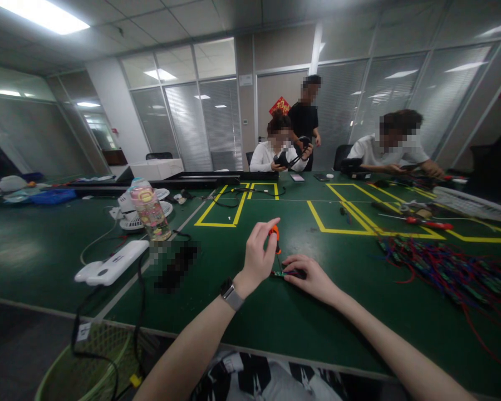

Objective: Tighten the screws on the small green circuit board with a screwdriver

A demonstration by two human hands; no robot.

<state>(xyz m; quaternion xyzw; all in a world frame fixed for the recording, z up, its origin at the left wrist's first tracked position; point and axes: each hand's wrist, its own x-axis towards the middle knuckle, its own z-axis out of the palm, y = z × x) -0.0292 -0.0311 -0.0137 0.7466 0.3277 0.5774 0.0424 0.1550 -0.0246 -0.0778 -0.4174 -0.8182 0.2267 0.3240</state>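
My left hand [259, 253] is closed around the orange handle of a small screwdriver [276, 236], held upright with its tip down on a small green circuit board [280, 274]. My right hand [311, 277] lies on the green table [275, 317] with its fingers pressed on that board, holding it in place. A watch sits on my left wrist.
A heap of red, blue and green wires [451, 267] lies at the right. A drink bottle [150, 210], a white fan [140, 214] and a white device [112, 263] stand at the left. Yellow tape boxes mark the table. Three people work at the far side. A green basket [87, 362] is below left.
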